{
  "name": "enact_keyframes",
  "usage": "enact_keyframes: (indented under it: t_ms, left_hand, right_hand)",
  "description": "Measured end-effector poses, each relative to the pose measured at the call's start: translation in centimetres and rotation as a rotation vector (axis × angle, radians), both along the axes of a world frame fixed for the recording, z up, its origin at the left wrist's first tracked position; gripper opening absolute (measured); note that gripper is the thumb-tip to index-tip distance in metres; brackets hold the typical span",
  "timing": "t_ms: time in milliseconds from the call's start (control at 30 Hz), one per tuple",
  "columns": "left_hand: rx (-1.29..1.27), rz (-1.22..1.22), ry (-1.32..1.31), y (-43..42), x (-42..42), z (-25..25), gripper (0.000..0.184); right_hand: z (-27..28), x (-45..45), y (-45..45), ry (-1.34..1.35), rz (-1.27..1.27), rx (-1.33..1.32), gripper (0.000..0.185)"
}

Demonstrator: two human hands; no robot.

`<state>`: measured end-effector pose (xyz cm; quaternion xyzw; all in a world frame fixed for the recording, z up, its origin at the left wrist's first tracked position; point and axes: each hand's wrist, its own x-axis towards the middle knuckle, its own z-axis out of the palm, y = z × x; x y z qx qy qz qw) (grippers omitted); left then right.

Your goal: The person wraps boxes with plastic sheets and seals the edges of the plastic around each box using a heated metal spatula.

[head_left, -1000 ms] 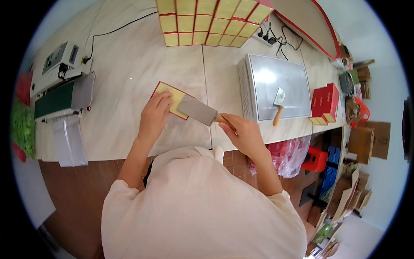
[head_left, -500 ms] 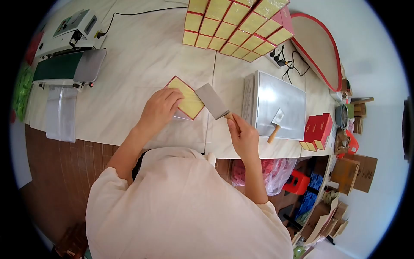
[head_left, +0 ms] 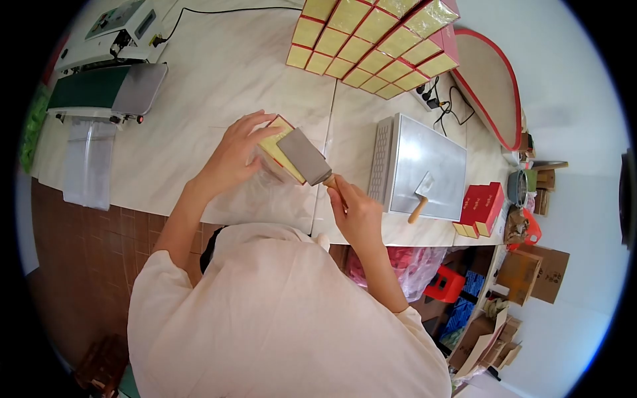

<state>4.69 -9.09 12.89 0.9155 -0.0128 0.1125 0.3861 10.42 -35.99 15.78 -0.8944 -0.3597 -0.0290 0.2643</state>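
Observation:
A yellow box with red edges [head_left: 273, 147] stands tilted on the table in front of me, with clear film around its lower side. My left hand [head_left: 235, 147] is at its left side, fingers spread, with the fingertips touching its top. In my right hand [head_left: 359, 213] is the wooden handle of a scraper [head_left: 304, 156]. Its wide grey blade lies against the box's right part and hides some of it.
Stacked yellow and red boxes [head_left: 355, 48] rise at the back. At right are a metal box [head_left: 431, 156] bearing a second scraper [head_left: 422, 193], and red boxes [head_left: 482, 207]. A sealing machine [head_left: 106, 89] stands at left, near a power strip's [head_left: 422, 99] opposite side.
The view has swung, shifting the table's contents. My left hand's fingers have spread from the box's face. The scraper blade, apart from the box half a second ago, is against it again.

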Motion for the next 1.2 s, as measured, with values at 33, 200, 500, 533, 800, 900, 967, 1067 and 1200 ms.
enact_keyframes:
  t_ms: [33, 200, 500, 533, 800, 900, 967, 1067, 1200]
  left_hand:
    - [-0.042, -0.038, 0.038, -0.1, 0.1, 0.0, 0.062]
    - [-0.129, -0.167, 0.064, 0.1, 1.1, -0.5, 0.054]
    - [-0.358, -0.284, 0.053, 0.0, 3.2, -1.1, 0.011]
    - [-0.368, -0.283, 0.041, 0.0, 3.5, -1.4, 0.008]
    - [-0.267, -0.235, -0.001, -0.6, 4.9, -1.4, 0.013]
    - [-0.321, -0.265, 0.02, -0.4, 5.1, -1.8, 0.014]
    - [-0.301, -0.263, 0.019, -0.4, 5.0, -1.7, 0.016]
    - [-0.369, -0.255, 0.052, -0.4, 5.3, -1.4, 0.009]
    - [-0.273, -0.225, 0.06, -0.4, 5.3, -1.1, 0.011]
  right_hand:
    - [0.0, 0.0, 0.1, 0.0, 0.002, -0.004, 0.022]
    - [0.2, -0.1, 0.8, 0.022, 0.036, -0.002, 0.022]
    - [0.5, 0.8, 0.8, 0.102, 0.08, -0.001, 0.02]
    - [0.5, 0.9, 0.8, 0.101, 0.088, -0.005, 0.02]
    - [1.3, 0.8, 0.9, 0.04, 0.141, -0.098, 0.021]
    - [0.9, 0.8, 0.8, 0.037, 0.145, -0.067, 0.021]
    - [1.1, 0.7, 0.9, 0.031, 0.143, -0.084, 0.021]
    - [1.4, 0.3, 0.1, 0.005, 0.124, -0.108, 0.022]
    - [2.2, -0.3, -3.3, 0.052, 0.055, -0.079, 0.022]
